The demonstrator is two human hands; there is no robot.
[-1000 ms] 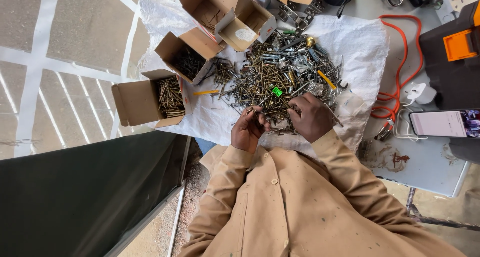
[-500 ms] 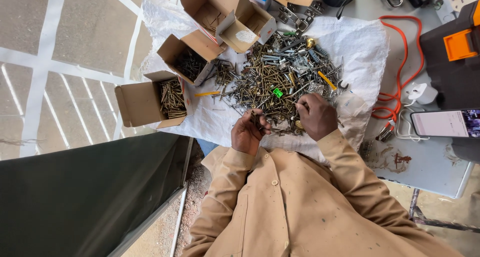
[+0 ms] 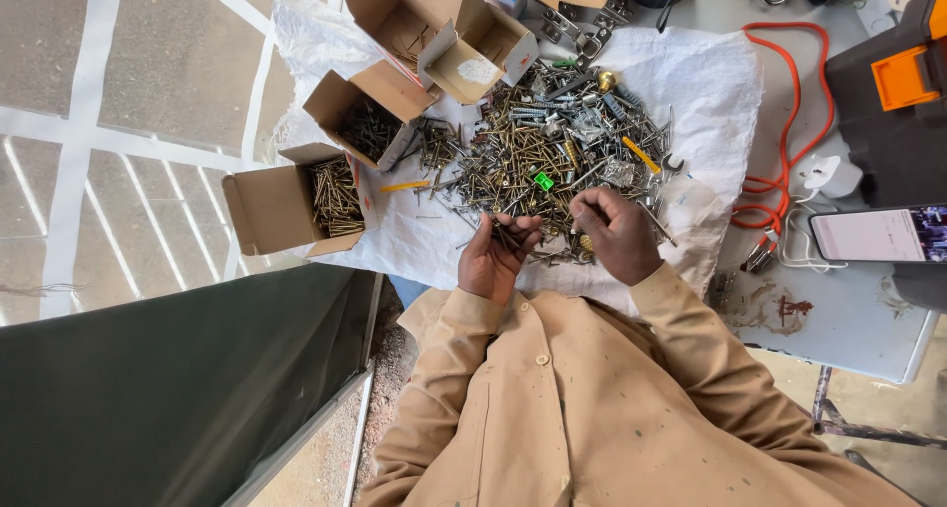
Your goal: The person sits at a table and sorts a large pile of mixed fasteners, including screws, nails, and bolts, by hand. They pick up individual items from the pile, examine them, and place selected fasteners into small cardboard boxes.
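Screws [image 3: 505,233] being cupped in left hand [image 3: 496,255], palm up; right hand [image 3: 617,233] curling fingertips-down, pinching at the pile [image 3: 552,152].

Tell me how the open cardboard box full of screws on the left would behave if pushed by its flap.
The cardboard box lies on its side on the white cloth, so it would probably slide rather than tip. Its flap looks thin and would likely bend first. The screws inside are loose and may spill out of the open mouth.
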